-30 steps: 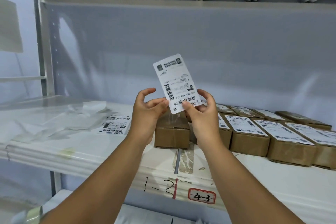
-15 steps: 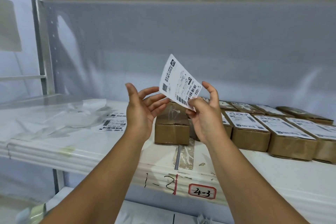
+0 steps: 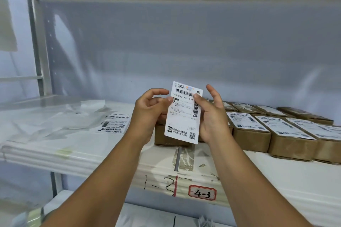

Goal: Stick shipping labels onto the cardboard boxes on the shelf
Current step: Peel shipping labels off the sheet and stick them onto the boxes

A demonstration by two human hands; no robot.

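Observation:
A white shipping label [image 3: 183, 114] with barcodes hangs upright in front of me, printed side toward the camera. My left hand [image 3: 149, 110] pinches its upper left edge between thumb and fingers. My right hand [image 3: 212, 114] pinches its upper right edge with the thumb, other fingers spread. Behind the label and largely hidden by it stands a bare cardboard box [image 3: 162, 136] on the white shelf [image 3: 258, 175]. To the right lie several flat cardboard boxes with labels on top [image 3: 247, 125].
A small stack of loose labels [image 3: 114, 124] lies on the shelf left of my hands, beside crumpled clear backing sheets [image 3: 60, 116]. The shelf edge bears a red-framed tag "4-3" [image 3: 202, 193]. A metal upright [image 3: 39, 46] stands at the left; another shelf runs overhead.
The label turned from tilted with its barcode end low to upright with its barcode end on top, and came lower. My left hand, open half a second ago, now grips its left edge.

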